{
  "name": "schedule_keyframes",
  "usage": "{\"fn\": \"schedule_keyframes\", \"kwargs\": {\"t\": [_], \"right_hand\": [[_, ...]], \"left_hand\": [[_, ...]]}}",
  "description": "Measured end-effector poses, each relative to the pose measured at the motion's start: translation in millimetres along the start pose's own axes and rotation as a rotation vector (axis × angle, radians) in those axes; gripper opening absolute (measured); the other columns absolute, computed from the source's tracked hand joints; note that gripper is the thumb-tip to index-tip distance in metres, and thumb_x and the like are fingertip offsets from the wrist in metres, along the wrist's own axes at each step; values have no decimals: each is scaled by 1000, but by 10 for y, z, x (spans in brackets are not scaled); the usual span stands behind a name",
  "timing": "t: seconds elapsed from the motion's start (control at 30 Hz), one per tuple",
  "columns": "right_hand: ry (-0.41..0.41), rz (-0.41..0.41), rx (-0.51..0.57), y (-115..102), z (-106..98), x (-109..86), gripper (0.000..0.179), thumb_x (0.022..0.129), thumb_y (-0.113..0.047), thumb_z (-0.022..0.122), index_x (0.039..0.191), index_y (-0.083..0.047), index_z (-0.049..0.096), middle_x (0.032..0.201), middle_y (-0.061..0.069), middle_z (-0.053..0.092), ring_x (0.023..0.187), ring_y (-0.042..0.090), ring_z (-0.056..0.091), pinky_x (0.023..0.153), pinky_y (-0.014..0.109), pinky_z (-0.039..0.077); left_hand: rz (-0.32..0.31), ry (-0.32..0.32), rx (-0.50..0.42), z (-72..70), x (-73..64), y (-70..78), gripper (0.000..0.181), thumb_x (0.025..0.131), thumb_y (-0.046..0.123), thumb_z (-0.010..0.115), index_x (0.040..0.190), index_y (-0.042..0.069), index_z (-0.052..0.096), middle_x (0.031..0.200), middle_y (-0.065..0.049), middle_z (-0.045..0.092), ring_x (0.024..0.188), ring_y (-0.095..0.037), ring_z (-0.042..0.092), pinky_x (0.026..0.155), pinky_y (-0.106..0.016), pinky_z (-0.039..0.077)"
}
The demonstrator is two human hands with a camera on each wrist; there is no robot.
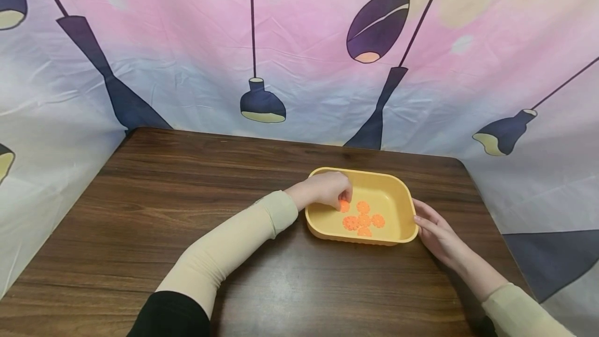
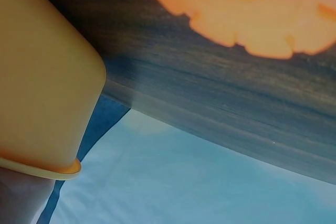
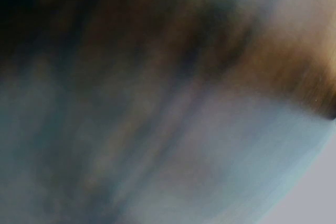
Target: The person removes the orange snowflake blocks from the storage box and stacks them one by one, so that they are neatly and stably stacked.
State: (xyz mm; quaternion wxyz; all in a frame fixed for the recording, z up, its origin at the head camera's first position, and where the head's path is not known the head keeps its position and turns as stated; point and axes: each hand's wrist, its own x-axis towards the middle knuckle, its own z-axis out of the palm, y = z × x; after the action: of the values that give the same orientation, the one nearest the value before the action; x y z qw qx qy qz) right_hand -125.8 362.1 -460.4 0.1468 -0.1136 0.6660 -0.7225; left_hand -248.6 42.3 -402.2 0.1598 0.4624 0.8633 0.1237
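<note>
The left hand (image 1: 327, 189) reaches over the yellow tray's (image 1: 398, 189) left rim and pinches one orange disc (image 1: 344, 206). The right hand (image 1: 435, 230), fingers straight, rests against the tray's right side. Four more orange discs (image 1: 363, 220) lie clustered inside the tray, on the brown worktop (image 1: 187, 196).

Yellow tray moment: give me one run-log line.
left hand: pinches orange gear piece inside yellow tray | right hand: rests against tray's right side | four joined gears: on tray floor
</note>
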Motion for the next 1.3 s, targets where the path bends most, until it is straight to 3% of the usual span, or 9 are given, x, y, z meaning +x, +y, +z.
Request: {"fn": "schedule_keyframes", "kwargs": {"t": [0.33, 0.7, 0.93, 1.3], "right_hand": [[-4, -9, 13, -9, 1, 12, 42, 113, -6, 38, 145, -31, 50, 148, -21, 50, 132, -8, 56, 107, 10, 45], [5, -18, 25, -2, 14, 21, 41, 113, -5, 40, 145, -28, 51, 147, -20, 52, 130, -7, 57, 106, 10, 45], [9, -13, 1, -7, 9, 20, 40, 113, -6, 40, 146, -27, 49, 147, -20, 50, 131, -9, 55, 107, 9, 44], [-3, -23, 37, 7, 0, 10, 42, 113, -4, 39, 144, -29, 52, 145, -19, 56, 129, -5, 59, 106, 10, 46]], "left_hand": [[15, 19, -18, -10, -22, -22, 15, 90, 6, 83, 103, 11, 76, 102, -3, 74, 92, -14, 65, 84, -24, 53], [82, 57, -65, -43, -25, -50, 9, 97, 3, 73, 94, 11, 74, 94, -3, 74, 86, -13, 64, 80, -23, 51], [98, 115, -78, -155, -95, 1, 10, 99, 4, 70, 96, 12, 75, 97, -2, 76, 89, -14, 68, 87, -26, 54], [100, 177, -147, -385, -290, -55, 4, 98, 9, 76, 96, 12, 76, 96, -1, 77, 90, -12, 71, 85, -21, 56]]}}
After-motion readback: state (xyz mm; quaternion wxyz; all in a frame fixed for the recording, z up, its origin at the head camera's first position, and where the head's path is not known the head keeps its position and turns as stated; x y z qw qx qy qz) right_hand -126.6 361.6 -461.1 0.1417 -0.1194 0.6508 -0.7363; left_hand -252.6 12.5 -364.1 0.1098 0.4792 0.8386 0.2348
